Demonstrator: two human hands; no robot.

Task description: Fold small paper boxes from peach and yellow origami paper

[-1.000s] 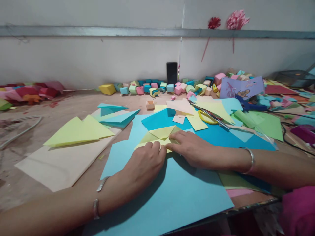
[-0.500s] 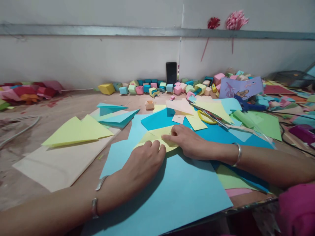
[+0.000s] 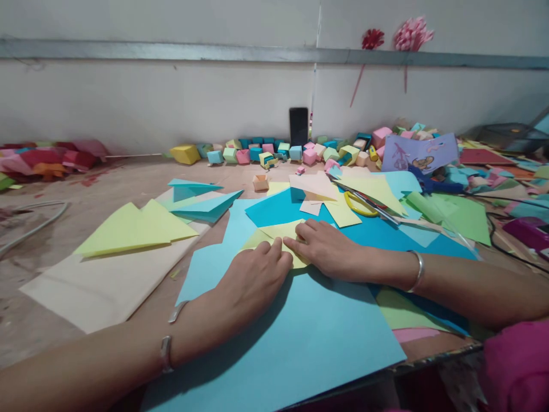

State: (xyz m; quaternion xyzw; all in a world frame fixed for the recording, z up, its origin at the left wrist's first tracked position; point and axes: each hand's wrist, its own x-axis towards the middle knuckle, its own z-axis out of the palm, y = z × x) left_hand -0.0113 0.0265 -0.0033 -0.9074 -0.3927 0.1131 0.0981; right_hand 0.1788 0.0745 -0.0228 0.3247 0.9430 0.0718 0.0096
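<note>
Both hands lay palm down on a half-folded yellow sheet (image 3: 281,232) near the middle of the desk (image 3: 107,183). The left hand (image 3: 253,274) was loosely curled with its fingertips pressing the paper's near edge. The right hand (image 3: 326,246) was spread flat on the sheet's right side, and neither hand was gripping anything. The yellow sheet rested on a large light blue sheet (image 3: 309,337) and already showed diagonal flaps turned in toward its centre. It was flat and appeared to be only partly shaped, some way short of the finished pieces nearby. To the left, two folded yellow triangles (image 3: 132,229) and two folded blue darts (image 3: 206,203) sat on a cream sheet (image 3: 98,286). A row of small paper cubes (image 3: 257,153) ran along the wall beside an upright dark phone (image 3: 299,127). Yellow-handled scissors (image 3: 362,203) lay among loose sheets to the right. A purple card (image 3: 422,151) carried a drawing, but no lettering, brand or label could be read anywhere from where the camera looked.
</note>
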